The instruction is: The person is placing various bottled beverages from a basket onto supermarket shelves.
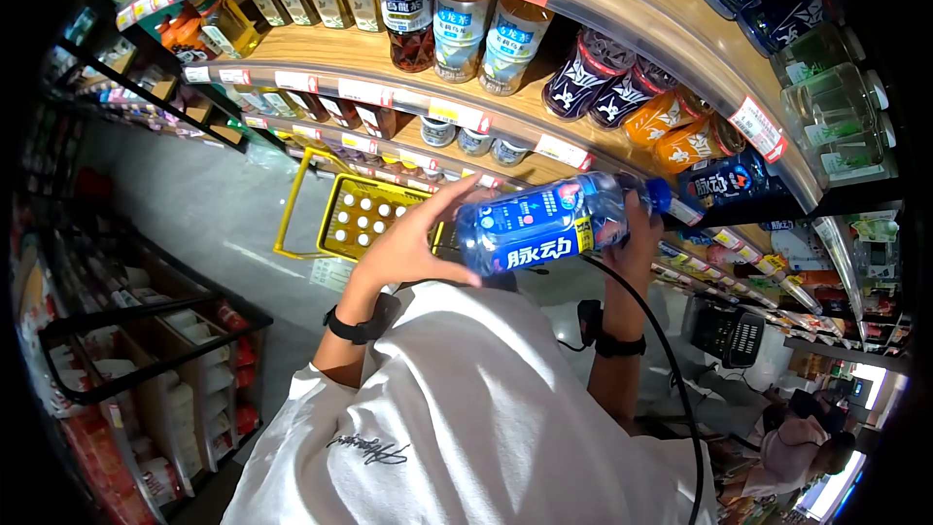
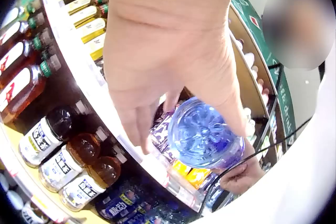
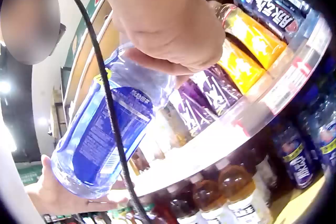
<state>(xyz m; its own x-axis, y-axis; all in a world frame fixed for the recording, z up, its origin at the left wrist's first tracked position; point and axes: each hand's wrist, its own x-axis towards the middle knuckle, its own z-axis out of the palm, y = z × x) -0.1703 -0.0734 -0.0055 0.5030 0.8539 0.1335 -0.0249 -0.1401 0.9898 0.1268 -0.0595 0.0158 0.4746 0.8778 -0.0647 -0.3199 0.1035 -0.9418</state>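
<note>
A clear blue drink bottle with a blue label and blue cap lies tilted on its side in front of the white shirt. My right hand grips it around the neck, just below the cap; in the right wrist view the thumb lies across the bottle's shoulder. My left hand is at the base end, thumb and fingers spread to either side of it. From the left wrist, the ribbed bottom of the bottle faces the palm, with a gap beside the longer fingers.
Curved shelves of bottled drinks rise ahead, with price tags along their edges. A yellow basket holding white-capped bottles stands beyond the left hand. A black cable hangs past the right arm. Another person is at the lower right.
</note>
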